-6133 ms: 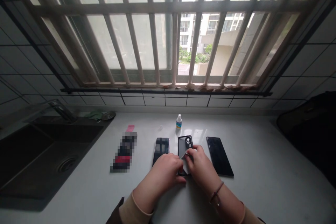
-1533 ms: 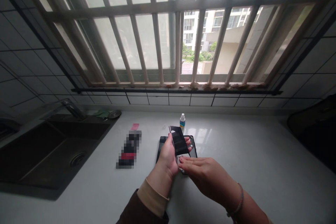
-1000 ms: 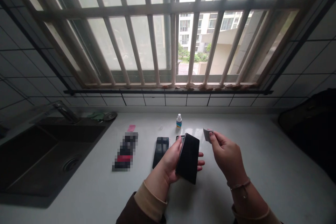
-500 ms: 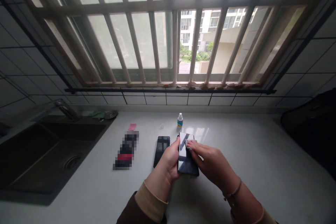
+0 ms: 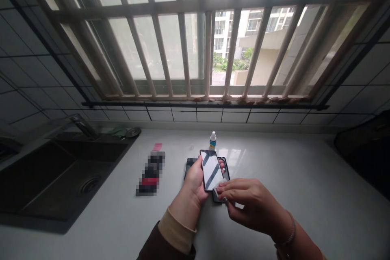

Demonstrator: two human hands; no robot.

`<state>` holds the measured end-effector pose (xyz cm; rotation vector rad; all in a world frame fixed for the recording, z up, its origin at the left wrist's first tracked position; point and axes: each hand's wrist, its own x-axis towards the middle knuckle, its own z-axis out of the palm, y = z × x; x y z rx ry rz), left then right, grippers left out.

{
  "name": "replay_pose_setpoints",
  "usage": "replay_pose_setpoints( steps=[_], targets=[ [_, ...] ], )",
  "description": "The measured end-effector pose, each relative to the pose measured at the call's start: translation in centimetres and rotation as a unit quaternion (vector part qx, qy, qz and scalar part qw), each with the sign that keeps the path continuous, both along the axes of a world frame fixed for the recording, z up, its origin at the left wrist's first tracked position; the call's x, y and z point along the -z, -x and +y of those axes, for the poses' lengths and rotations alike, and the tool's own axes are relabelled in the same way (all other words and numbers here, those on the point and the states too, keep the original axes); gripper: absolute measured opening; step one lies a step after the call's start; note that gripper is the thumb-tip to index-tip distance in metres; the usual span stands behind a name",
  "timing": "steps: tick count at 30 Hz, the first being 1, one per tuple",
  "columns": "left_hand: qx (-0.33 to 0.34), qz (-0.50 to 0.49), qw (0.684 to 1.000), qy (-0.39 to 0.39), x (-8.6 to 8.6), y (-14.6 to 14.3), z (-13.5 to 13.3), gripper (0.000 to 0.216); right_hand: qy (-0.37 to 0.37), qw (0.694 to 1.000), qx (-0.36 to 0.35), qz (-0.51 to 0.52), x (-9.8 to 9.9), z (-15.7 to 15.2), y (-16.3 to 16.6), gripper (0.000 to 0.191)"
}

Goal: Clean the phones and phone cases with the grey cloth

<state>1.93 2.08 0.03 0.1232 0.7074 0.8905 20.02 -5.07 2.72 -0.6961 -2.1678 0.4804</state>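
My left hand (image 5: pixel 194 180) grips a smartphone (image 5: pixel 210 170) by its edges, thumb on the left side and fingertips showing at the right. Its glossy screen faces up and mirrors the window bars. Fingers of my right hand (image 5: pixel 254 201) are closed on a small white wipe (image 5: pixel 218 189), pressed against the phone's lower right corner. Beneath the held phone a dark phone case (image 5: pixel 226 165) lies on the counter, partly hidden. A second phone (image 5: pixel 190 164) lies flat behind my left hand, mostly covered by it.
A small white-capped bottle (image 5: pixel 212 141) stands beyond the phone on the white counter (image 5: pixel 286 170). To the left are a pixelated dark item (image 5: pixel 150 174) and a pink slip (image 5: pixel 157 146). A sink (image 5: pixel 61 178) with a faucet (image 5: pixel 83 126) takes up the far left; a dark bag-like object (image 5: pixel 365 150) stands right.
The phone has risen and tilted, and the case now shows separately beneath it. My right hand with the wipe has moved from the upper screen down to the lower right corner.
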Motion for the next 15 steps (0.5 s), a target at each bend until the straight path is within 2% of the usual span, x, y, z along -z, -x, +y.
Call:
replay_pose_setpoints(
  steps=[3, 5, 7, 9, 11, 12, 15],
  targets=[
    [0.001, 0.002, 1.000, -0.006, -0.1, 0.2, 0.0, 0.063, 0.086, 0.995, 0.001, 0.046, -0.4, -0.3, -0.3, 0.028],
    [0.008, -0.009, 1.000, -0.023, -0.2, 0.2, -0.1, 0.066, 0.174, 0.976, 0.070, 0.112, -0.1, 0.0, -1.0, 0.022],
    [0.027, -0.013, 0.999, -0.035, -0.4, 0.1, -0.3, 0.070, 0.263, 0.929, 0.174, 0.192, 0.7, 0.8, -1.9, 0.032],
    [0.054, -0.006, 0.997, -0.046, -0.8, 0.0, -0.6, 0.074, 0.307, 0.881, 0.267, 0.241, 1.7, 1.9, -2.9, 0.041],
    [0.081, -0.002, 0.994, -0.068, -1.3, -0.2, -1.2, 0.076, 0.305, 0.846, 0.347, 0.268, 2.6, 2.9, -3.7, 0.050],
    [0.095, -0.004, 0.992, -0.080, -1.7, -0.3, -1.5, 0.077, 0.294, 0.839, 0.373, 0.266, 3.0, 3.4, -4.0, 0.052],
    [0.141, -0.014, 0.984, -0.104, -2.5, -0.8, -2.3, 0.079, 0.255, 0.842, 0.414, 0.233, 3.6, 4.0, -4.3, 0.054]
  ],
)
